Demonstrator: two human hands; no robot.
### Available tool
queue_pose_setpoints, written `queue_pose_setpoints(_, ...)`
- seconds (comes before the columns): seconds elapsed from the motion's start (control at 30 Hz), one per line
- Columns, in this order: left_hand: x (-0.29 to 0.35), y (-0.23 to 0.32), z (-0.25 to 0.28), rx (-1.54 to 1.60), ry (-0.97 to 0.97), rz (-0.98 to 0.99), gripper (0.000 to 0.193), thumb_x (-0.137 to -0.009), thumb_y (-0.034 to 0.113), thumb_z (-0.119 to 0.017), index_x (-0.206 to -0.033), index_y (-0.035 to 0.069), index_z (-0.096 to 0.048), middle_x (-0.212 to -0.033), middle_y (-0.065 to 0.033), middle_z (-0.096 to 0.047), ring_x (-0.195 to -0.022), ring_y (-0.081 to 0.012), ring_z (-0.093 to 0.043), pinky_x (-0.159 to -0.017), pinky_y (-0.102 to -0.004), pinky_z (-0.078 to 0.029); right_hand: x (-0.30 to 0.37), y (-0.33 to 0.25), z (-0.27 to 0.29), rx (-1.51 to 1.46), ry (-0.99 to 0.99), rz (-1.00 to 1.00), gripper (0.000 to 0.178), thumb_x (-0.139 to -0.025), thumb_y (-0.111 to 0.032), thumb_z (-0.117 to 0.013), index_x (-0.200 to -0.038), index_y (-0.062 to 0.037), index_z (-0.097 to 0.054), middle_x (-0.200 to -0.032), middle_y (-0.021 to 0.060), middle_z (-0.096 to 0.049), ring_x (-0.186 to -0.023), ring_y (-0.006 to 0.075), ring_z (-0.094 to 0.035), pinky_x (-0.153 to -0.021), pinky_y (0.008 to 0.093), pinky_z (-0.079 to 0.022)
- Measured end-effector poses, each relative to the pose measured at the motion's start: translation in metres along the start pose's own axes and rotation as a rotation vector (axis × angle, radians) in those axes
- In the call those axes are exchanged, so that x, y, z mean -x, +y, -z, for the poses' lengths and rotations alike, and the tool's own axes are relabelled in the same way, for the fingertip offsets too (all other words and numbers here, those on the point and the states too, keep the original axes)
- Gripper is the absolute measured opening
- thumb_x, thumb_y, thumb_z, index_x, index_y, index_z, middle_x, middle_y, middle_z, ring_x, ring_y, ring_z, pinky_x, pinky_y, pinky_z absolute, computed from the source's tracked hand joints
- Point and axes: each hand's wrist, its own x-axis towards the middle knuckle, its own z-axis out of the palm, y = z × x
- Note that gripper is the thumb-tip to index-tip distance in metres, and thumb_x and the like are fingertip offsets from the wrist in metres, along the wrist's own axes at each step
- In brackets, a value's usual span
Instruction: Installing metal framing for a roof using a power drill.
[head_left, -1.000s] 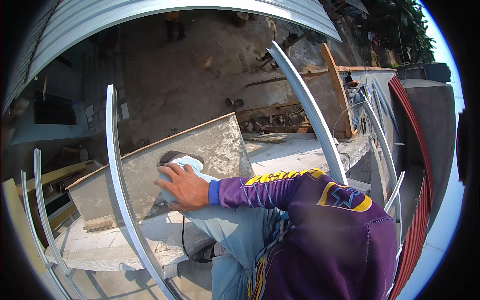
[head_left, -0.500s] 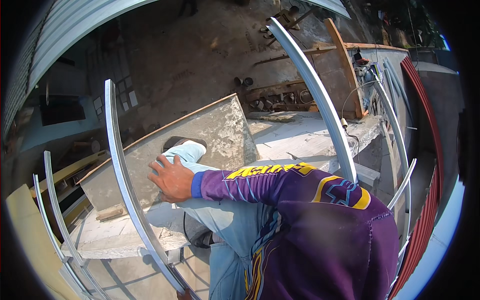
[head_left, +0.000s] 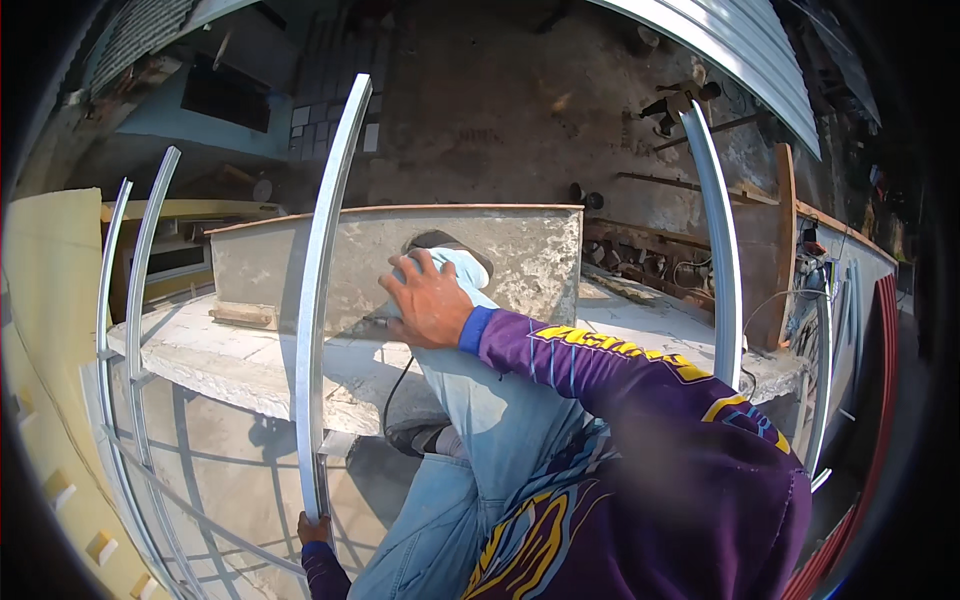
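My left hand is closed round the lower part of a long galvanised metal channel, which rises past the edge of a concrete ledge. My right hand, fingers spread, lies flat on the lower part of my bent leg in light blue jeans and grips nothing. Beyond that leg stands a rough grey cement-faced upstand. The inner side of my left hand's grip is hidden.
The white-topped concrete ledge runs across, far above a lower floor. More metal channels rise at left and right. A person is below. Corrugated sheeting overhangs at the top; red sheets lie at right.
My view has turned and shifted, bringing the left hand on the channel and its sleeve further into sight. My right hand stays on the leg.
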Motion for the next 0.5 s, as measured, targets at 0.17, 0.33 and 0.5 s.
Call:
queue_pose_setpoints(0.17,0.015,0.064,0.016,0.013,-0.045,0.093,0.05,-0.076,0.036,-0.079,-0.106,0.002,-0.058,-0.101,-0.0251,-0.07,-0.098,-0.0414,-0.068,-0.085,-0.0468,-0.053,0.0,0.004,0.034,0.121,-0.075,-0.048,0.066,-0.075,-0.034,-0.072,-0.134,-0.0126,-0.053,-0.142,0.0158,-0.045,-0.132,0.0394,-0.04,-0.095,0.0643,-0.044)
queue_pose_setpoints(0.33,0.032,0.085,0.022,0.003,-0.038,0.202,0.055,-0.078,0.037,-0.079,-0.119,0.006,-0.058,-0.109,-0.0213,-0.07,-0.104,-0.0386,-0.068,-0.09,-0.0463,-0.053,-0.004,-0.025,0.031,0.256,0.058,0.183,0.065,-0.078,-0.023,-0.072,-0.137,-0.0075,-0.05,-0.149,0.0222,-0.039,-0.138,0.0433,-0.036,-0.109,0.0561,-0.036)
queue_pose_setpoints(0.5,0.04,0.08,0.004,-0.005,0.043,0.174,0.055,-0.079,0.038,-0.078,-0.121,0.008,-0.058,-0.111,-0.0166,-0.07,-0.107,-0.0365,-0.066,-0.091,-0.0469,-0.051,0.006,-0.085,-0.02,-0.337,-0.31,0.301,0.072,-0.084,-0.023,-0.071,-0.143,0.0058,-0.04,-0.147,0.0322,-0.038,-0.138,0.0464,-0.037,-0.113,0.0481,-0.035)
